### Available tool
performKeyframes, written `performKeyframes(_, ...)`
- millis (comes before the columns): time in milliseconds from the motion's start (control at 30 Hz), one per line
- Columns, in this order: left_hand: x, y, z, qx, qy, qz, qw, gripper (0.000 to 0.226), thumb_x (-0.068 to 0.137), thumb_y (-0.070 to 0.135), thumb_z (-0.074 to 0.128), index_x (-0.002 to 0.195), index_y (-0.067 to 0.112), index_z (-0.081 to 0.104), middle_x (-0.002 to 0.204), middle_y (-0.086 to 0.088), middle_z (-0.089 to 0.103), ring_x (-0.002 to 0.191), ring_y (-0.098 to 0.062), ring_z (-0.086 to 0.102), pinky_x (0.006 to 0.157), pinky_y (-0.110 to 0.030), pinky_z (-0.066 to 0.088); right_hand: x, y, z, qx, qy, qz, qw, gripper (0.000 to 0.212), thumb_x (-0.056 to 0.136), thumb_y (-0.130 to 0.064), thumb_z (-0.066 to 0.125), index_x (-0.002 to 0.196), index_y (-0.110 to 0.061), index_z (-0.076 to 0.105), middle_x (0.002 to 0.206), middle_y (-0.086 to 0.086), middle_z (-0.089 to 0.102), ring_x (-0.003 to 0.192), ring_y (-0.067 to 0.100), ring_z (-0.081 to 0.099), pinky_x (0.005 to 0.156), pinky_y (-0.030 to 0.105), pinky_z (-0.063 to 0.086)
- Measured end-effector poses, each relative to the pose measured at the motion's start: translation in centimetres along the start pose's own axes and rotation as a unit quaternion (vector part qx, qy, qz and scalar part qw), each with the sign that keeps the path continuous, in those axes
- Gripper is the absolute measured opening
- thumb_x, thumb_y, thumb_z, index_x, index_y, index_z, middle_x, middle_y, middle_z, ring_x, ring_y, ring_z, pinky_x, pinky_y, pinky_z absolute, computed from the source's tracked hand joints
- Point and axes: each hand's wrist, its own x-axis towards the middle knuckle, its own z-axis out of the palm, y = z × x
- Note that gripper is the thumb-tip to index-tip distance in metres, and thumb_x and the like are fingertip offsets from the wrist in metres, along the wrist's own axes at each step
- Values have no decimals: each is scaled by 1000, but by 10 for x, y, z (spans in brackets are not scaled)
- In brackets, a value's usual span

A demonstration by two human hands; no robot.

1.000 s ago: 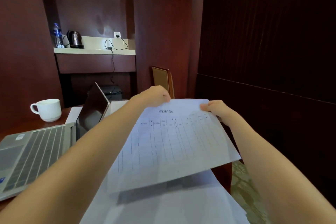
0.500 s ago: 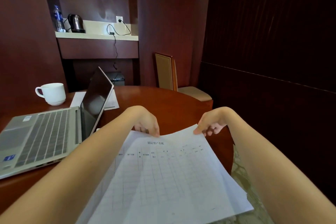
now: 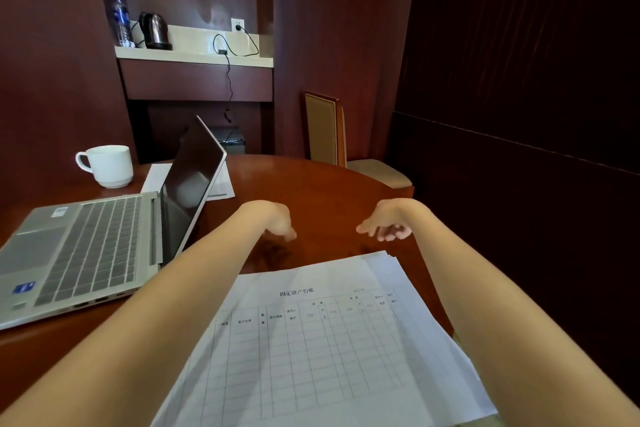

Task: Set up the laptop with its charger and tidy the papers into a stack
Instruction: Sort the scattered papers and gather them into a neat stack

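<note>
A stack of white papers (image 3: 322,340) with a printed grid form on top lies on the round wooden table (image 3: 311,184) in front of me. Just beyond its far edge hover my left hand (image 3: 280,222) and my right hand (image 3: 384,227), both empty, fingers loosely curled and pointing down. The silver laptop (image 3: 86,246) sits open at the left, its dark screen tilted back. A black charger cable (image 3: 228,80) runs from the wall socket (image 3: 237,25) down behind the laptop. One more sheet (image 3: 156,177) lies behind the laptop screen.
A white mug (image 3: 107,165) stands at the table's far left. A shelf (image 3: 194,57) on the back wall carries a kettle (image 3: 156,30) and a water bottle (image 3: 121,21). A wooden chair (image 3: 332,135) stands behind the table on the right.
The top sheet, held up by both hands a second ago, came down onto the stack. Both hands have let go of it and lifted off just past its far edge.
</note>
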Motion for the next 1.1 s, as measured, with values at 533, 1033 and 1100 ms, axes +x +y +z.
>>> performKeyframes(533, 90, -61, 29, 4, 148, -248, 957, 61, 97, 52, 28, 147, 16, 28, 153, -21, 12, 140, -37, 17, 112, -46, 20, 62, -88, 74, -102, -9, -167, 981, 61, 97, -50, 37, 150, -30, 15, 159, 6, 4, 146, 30, 4, 116, 53, 10)
performKeyframes(1033, 148, -95, 20, -59, 172, -249, 951, 76, 93, 62, 21, 149, 12, 16, 155, -20, 7, 143, -36, 4, 114, -51, 3, 97, -88, 76, -58, 10, -180, 982, 58, 96, -55, 32, 148, -39, 14, 159, 3, -7, 145, 28, -14, 109, 60, -12)
performKeyframes(1100, 151, -98, 22, -65, 172, -245, 952, 79, 93, 62, 19, 150, 8, 10, 157, -16, 3, 145, -31, -1, 114, -51, -1, 98, -89, 75, -54, 8, -181, 982, 57, 96, -55, 32, 148, -39, 14, 159, 3, -7, 145, 28, -14, 109, 60, -12)
